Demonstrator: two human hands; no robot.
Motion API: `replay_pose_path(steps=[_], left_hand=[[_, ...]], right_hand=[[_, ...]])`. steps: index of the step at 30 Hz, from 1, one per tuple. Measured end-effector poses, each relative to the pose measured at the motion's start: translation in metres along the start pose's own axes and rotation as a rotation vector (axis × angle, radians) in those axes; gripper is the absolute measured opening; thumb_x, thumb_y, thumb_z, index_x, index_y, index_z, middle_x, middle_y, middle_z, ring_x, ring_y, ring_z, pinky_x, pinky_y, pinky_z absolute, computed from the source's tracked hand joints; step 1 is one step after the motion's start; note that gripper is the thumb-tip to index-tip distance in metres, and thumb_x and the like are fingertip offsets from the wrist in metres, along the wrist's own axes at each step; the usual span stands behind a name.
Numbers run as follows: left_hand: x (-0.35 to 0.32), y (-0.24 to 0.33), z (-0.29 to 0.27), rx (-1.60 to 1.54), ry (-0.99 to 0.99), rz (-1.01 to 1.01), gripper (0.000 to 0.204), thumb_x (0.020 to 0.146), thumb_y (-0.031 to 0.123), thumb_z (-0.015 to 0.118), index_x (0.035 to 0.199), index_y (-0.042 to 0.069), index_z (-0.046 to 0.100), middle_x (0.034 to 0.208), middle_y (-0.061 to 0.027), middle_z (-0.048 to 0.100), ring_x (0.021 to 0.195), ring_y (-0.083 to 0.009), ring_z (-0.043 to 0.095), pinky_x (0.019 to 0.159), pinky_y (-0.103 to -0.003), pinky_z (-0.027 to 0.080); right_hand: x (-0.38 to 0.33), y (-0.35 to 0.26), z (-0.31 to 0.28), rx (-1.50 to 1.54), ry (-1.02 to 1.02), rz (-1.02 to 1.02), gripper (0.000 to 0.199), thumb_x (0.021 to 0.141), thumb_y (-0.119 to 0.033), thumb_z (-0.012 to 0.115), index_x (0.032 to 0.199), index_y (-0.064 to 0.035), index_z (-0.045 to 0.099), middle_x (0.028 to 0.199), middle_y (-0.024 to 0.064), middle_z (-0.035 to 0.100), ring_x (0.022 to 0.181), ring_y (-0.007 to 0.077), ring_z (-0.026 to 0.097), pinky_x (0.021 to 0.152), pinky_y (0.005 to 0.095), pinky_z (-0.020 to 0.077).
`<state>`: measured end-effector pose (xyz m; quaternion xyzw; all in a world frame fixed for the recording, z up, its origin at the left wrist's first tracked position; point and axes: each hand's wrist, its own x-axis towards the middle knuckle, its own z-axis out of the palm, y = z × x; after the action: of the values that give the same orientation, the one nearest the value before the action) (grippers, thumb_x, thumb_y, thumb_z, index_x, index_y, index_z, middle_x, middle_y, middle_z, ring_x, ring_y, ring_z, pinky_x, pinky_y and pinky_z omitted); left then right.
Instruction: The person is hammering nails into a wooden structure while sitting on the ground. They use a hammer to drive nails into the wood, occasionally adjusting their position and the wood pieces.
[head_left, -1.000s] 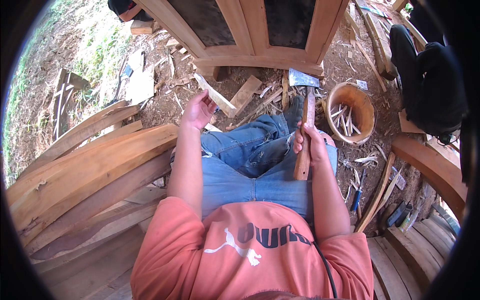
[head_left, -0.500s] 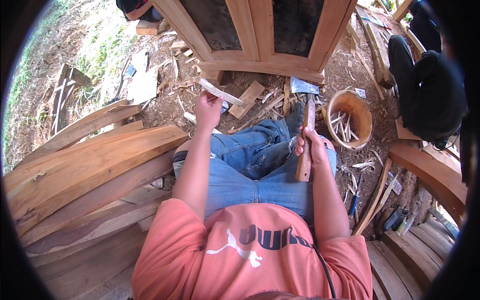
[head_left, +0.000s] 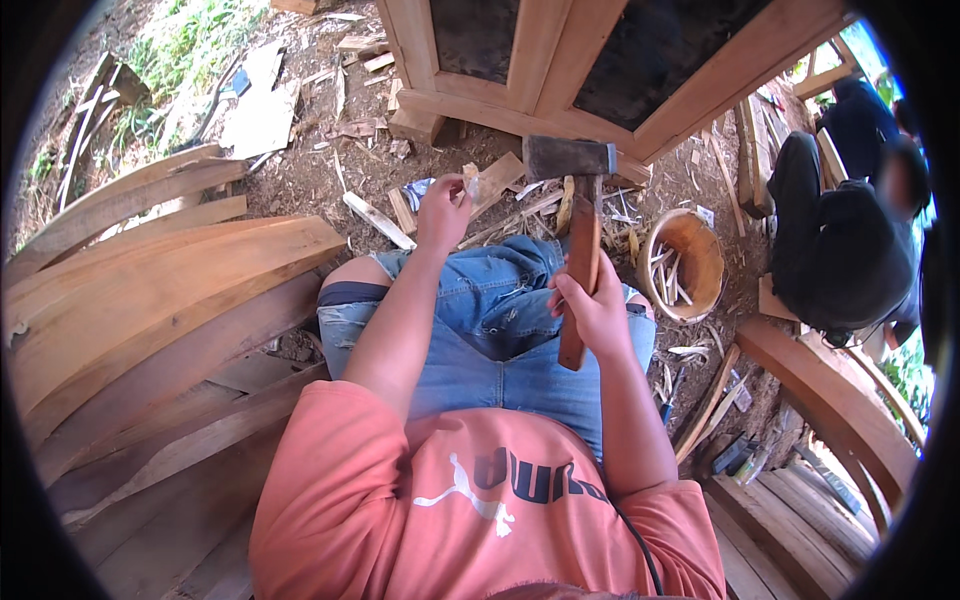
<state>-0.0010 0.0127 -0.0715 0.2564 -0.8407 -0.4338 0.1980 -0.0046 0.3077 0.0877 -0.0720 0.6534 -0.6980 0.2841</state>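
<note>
My right hand (head_left: 592,300) is wrapped round the wooden handle of a hatchet (head_left: 583,245). Its dark, broad head is raised above my lap, close to the lower edge of a panelled wooden frame. In front of my left knee, my left hand (head_left: 443,212) has its fingers pinched together on a small pale piece of wood (head_left: 471,178), of which only a short part shows. Beyond that hand lies a flat board (head_left: 497,182) on the ground, and a pale strip of wood (head_left: 378,219) rests beside my left wrist.
A round bucket (head_left: 708,262) with thin sticks inside stands at my right knee. Curved beams (head_left: 200,300) are stacked on my left, and another curved beam (head_left: 830,375) is at right. The panelled frame (head_left: 560,120) stands ahead. A person in dark clothes (head_left: 840,230) sits at right.
My right hand has turned the hatchet, so its head now points differently. The wood in my left hand, seen lengthwise before, now shows only a short part. The view has shifted right.
</note>
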Motion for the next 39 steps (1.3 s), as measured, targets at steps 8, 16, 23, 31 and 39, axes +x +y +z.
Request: replay_pose_path(steps=[8,16,23,31,39], left_hand=[[-0.001,0.001,-0.001,0.033,0.099,0.071,0.028,0.095,0.016,0.084,0.118,0.006,0.073,0.11,-0.0168,0.078,0.105,-0.0389,0.076,0.091,-0.048,0.061],[0.004,0.008,-0.005,0.095,-0.062,-0.157,0.036,0.093,0.029,0.088,0.119,0.009,0.073,0.109,-0.0114,0.082,0.105,-0.0347,0.079,0.089,-0.047,0.061],[0.006,0.006,-0.007,0.105,-0.043,-0.061,0.035,0.093,0.031,0.089,0.116,0.009,0.075,0.105,-0.0108,0.079,0.102,-0.0357,0.076,0.087,-0.048,0.059],[0.006,0.008,-0.009,0.068,-0.003,-0.024,0.034,0.095,0.032,0.086,0.117,0.009,0.076,0.113,-0.013,0.077,0.105,-0.0384,0.075,0.088,-0.05,0.059],[0.005,0.006,-0.007,0.073,0.022,0.008,0.031,0.096,0.029,0.085,0.118,0.009,0.076,0.111,-0.0124,0.077,0.103,-0.0378,0.075,0.086,-0.05,0.059]], right_hand=[[0.052,-0.032,0.049,-0.691,0.041,-0.069,0.034,0.107,-0.028,0.071,0.124,0.0014,0.066,0.084,0.0151,0.072,0.065,0.0202,0.071,0.063,0.0378,0.0559],[0.057,-0.037,0.083,-0.663,0.05,0.14,0.034,0.107,-0.028,0.071,0.121,0.0025,0.064,0.084,0.0143,0.072,0.064,0.0207,0.07,0.063,0.0385,0.0562],[0.054,-0.024,0.086,-0.751,0.08,0.098,0.037,0.107,-0.029,0.071,0.119,0.0044,0.063,0.088,0.0218,0.072,0.077,0.0326,0.073,0.073,0.0447,0.0568],[0.056,-0.019,0.089,-0.818,0.077,0.055,0.038,0.107,-0.031,0.07,0.12,0.0041,0.064,0.101,0.0315,0.075,0.1,0.0509,0.074,0.089,0.0517,0.0564],[0.061,-0.02,0.096,-0.841,0.082,0.033,0.038,0.107,-0.033,0.069,0.12,0.0028,0.064,0.104,0.0333,0.075,0.105,0.0553,0.072,0.09,0.0552,0.0555]])
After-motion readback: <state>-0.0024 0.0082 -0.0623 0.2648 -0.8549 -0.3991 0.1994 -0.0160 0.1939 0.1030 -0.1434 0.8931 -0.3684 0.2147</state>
